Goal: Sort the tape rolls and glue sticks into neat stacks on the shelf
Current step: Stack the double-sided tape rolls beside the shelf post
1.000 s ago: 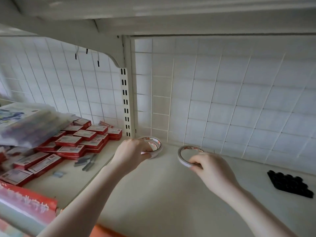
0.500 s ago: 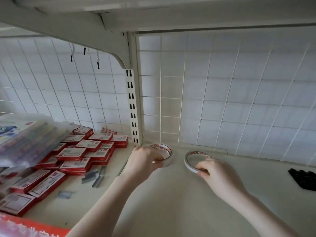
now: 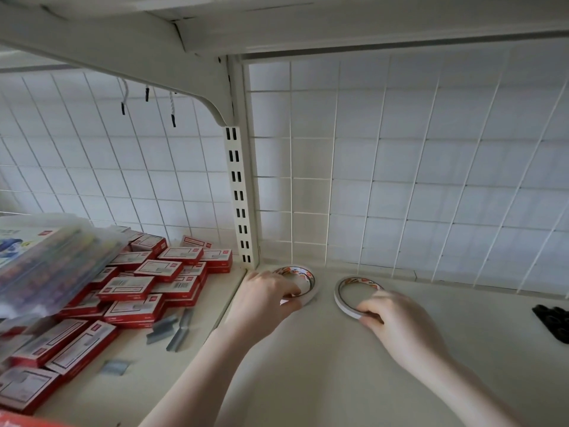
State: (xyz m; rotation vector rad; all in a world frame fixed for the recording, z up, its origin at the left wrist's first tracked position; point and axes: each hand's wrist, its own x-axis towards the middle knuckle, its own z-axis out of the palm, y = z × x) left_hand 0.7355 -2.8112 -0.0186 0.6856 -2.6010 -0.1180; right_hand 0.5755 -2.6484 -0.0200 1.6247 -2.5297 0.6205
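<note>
Tape rolls sit at the shelf [image 3: 323, 365] back, as a second ago: left hand [image 3: 264, 298] grips the corner stack [image 3: 303, 280], right hand [image 3: 397, 318] pinches the thin roll [image 3: 346, 295] just beside. Merging remains undone.

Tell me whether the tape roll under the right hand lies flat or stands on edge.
Tilted: the tape roll has its near edge lifted in the right hand.

We see two bare forearms, a left hand [image 3: 264, 298] and right hand [image 3: 397, 322], no sleeves, rings or watch.
</note>
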